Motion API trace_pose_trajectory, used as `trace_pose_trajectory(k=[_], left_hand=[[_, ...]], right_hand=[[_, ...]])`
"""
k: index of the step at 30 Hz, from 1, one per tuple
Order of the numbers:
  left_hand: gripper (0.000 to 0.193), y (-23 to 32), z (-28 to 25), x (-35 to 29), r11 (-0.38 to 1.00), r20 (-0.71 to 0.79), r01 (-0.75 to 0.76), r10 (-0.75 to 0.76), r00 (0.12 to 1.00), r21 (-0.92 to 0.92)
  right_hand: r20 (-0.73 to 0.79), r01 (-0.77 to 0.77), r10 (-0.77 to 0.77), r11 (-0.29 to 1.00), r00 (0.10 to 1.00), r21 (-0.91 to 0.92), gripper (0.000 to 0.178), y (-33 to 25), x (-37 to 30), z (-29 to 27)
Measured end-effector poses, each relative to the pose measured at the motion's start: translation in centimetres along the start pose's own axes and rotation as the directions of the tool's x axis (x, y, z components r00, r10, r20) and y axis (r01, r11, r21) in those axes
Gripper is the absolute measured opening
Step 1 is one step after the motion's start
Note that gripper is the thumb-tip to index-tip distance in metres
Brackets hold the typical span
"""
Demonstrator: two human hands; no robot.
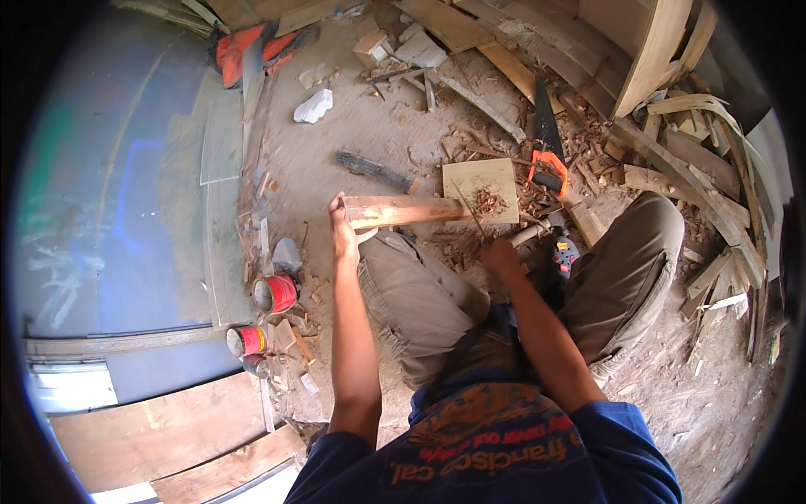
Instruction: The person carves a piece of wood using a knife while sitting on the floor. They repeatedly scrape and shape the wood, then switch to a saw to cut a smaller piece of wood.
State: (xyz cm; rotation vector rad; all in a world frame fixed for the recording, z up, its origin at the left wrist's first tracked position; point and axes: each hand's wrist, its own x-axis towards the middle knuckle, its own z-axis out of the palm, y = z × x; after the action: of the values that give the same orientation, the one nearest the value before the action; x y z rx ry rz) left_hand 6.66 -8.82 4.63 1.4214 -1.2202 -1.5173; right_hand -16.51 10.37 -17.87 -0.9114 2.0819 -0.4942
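My left hand (343, 231) is wrapped round the thick end of a tapered piece of wood (399, 211), held level above my bent left leg. Its narrow end reaches right, over a square, pale board (457, 173) on the ground. Curled wood shavings (489, 201) lie on that board. My right hand (501, 257) is closed round a thin, dark, straight tool (468, 204), whose kind I cannot make out. The tool slants up and left across the wood's narrow end. Just right of that hand lies a tool with a wooden handle (529, 233), its head partly hidden.
An orange-handled handsaw (547, 168) lies beyond the board. Scrap timber (705, 181) is heaped at the right. Two red cans (276, 294) (246, 340) stand at my left, near a large bluish sheet (151, 202). A dark, rough stick (374, 170) lies ahead.
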Motion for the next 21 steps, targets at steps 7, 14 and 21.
trace_pose_trajectory(k=[7, 14, 21], left_hand=[[0.055, -0.6, 1.5, -1.8, 0.982, 0.059, 0.030, -0.020, 0.998, -0.185], [0.043, -0.6, 4.8, -8.3, 0.949, -0.041, 0.027, -0.042, 0.998, -0.313], [0.043, -1.2, 5.0, -9.1, 0.949, -0.039, 0.012, -0.026, 0.999, -0.315]], right_hand=[[-0.110, 0.387, -0.375, 0.916, 0.920, 0.111, 0.042, -11.0, -6.4, -2.4], [-0.195, 0.406, -0.383, 0.910, 0.903, 0.090, 0.036, -15.7, -12.8, -6.6], [-0.151, 0.449, -0.432, 0.886, 0.889, 0.113, 0.031, -14.4, -12.3, -6.2]])
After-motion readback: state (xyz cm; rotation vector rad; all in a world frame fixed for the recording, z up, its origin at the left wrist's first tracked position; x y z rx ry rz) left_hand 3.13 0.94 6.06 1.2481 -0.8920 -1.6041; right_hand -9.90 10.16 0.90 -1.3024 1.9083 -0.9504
